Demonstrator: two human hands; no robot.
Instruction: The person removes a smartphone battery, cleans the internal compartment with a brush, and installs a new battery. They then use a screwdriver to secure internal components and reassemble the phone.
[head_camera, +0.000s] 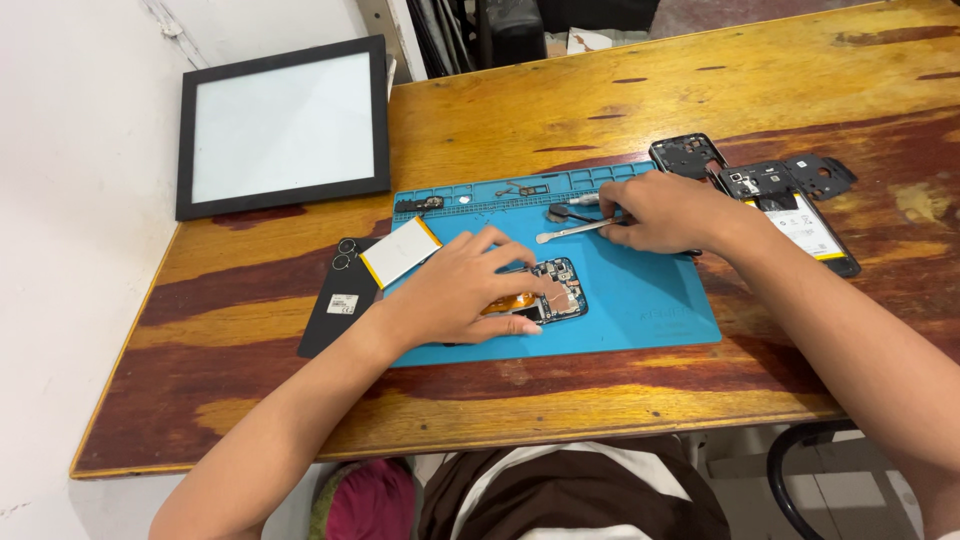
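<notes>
Head view: left hand (455, 290) flat on fragile open phone (548, 292), steadied by edges; right hand (662, 212) clamped on thin metal spudger (572, 232).

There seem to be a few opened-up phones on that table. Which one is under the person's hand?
The opened phone on the blue mat, pinned by the left hand. The other phone body and black frame lie off the mat, on the bare wood at right, untouched.

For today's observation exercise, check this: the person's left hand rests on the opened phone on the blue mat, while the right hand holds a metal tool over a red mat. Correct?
Not quite. The head view shows one mat only, and it is blue: the right hand holds the metal tool over the same blue mat where the left hand rests on the opened phone.
</notes>
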